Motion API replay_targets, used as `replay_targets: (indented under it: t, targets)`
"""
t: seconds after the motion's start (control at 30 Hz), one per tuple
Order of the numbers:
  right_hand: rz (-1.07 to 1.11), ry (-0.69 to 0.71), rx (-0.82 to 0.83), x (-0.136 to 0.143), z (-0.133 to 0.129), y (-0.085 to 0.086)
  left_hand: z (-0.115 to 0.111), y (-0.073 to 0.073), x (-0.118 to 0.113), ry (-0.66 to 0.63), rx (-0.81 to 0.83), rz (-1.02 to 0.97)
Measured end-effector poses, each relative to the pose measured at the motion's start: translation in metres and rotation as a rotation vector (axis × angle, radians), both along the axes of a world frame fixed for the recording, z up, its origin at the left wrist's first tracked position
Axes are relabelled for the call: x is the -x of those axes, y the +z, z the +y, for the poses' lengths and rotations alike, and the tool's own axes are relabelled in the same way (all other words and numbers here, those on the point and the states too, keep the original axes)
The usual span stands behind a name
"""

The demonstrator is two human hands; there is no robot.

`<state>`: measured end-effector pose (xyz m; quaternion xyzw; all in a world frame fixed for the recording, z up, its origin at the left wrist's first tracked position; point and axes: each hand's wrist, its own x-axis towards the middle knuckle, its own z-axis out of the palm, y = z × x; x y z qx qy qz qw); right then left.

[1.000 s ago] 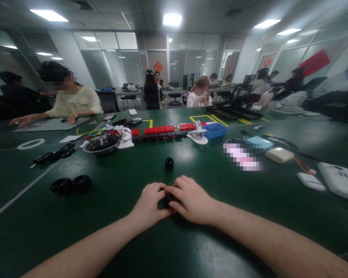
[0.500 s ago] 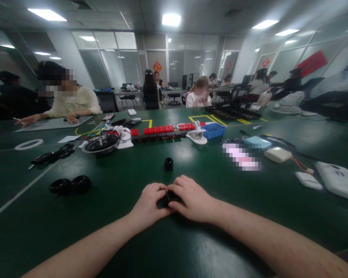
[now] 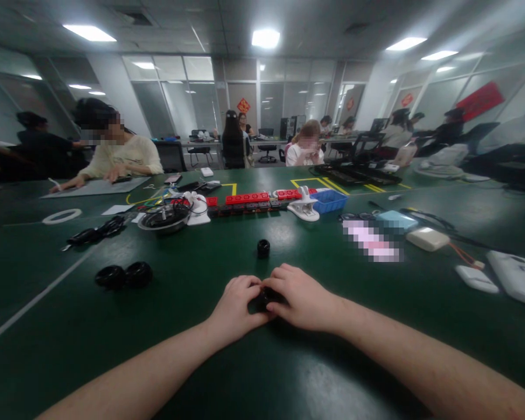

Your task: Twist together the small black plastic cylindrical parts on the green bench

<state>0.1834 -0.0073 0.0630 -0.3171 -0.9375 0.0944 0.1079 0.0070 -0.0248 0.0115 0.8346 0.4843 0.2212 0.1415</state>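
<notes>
My left hand (image 3: pixel 238 302) and my right hand (image 3: pixel 304 298) meet at the middle of the green table (image 3: pixel 192 379). Between them they grip a glossy black roll (image 3: pixel 266 296), its fine detail mostly hidden by my fingers. Both thumbs lie on its near side, with the fingertips curled over its far side. Just beyond my hands stands a small black roll (image 3: pixel 263 249), touched by neither hand. Two more black rolls, a left one (image 3: pixel 110 277) and a right one (image 3: pixel 139 274), rest side by side to the left.
A metal bowl (image 3: pixel 164 224) of black cable, red strip blocks (image 3: pixel 246 198), a white clip (image 3: pixel 305 207) and a blue basket (image 3: pixel 330 201) line the far side. To the right lie a cream case (image 3: pixel 427 238) and a white box (image 3: pixel 518 277). A co-worker (image 3: pixel 122 154) sits across the table.
The whole view has shifted, so the table's contents appear a little farther right. Both hands keep their hold on the black roll, with hardly any change in finger position.
</notes>
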Motion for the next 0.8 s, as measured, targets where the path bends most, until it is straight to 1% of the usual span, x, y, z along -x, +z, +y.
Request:
replay_targets:
  t: [0.2,0.37,0.47,0.57,0.67,0.8]
  targets:
    - [-0.163,0.032,-0.018,0.012,0.009,0.015,0.003,-0.002,0.002,0.048,-0.025,0.008]
    - [-0.231,0.072,-0.015,0.026,0.024,0.024,0.013,-0.002,0.009,0.127,0.028,0.024]
    - [-0.246,0.117,0.003,0.027,0.032,0.025,0.017,-0.001,0.01,0.148,0.077,0.025]
    - [-0.218,0.206,0.014,0.021,0.039,0.023,0.019,0.0,0.008,0.146,0.119,0.025]
    - [-0.183,0.313,0.043,0.015,0.045,0.021,0.022,-0.001,0.007,0.141,0.131,0.033]
    - [-0.153,0.379,0.071,0.011,0.051,0.021,0.025,-0.005,0.007,0.128,0.133,0.047]
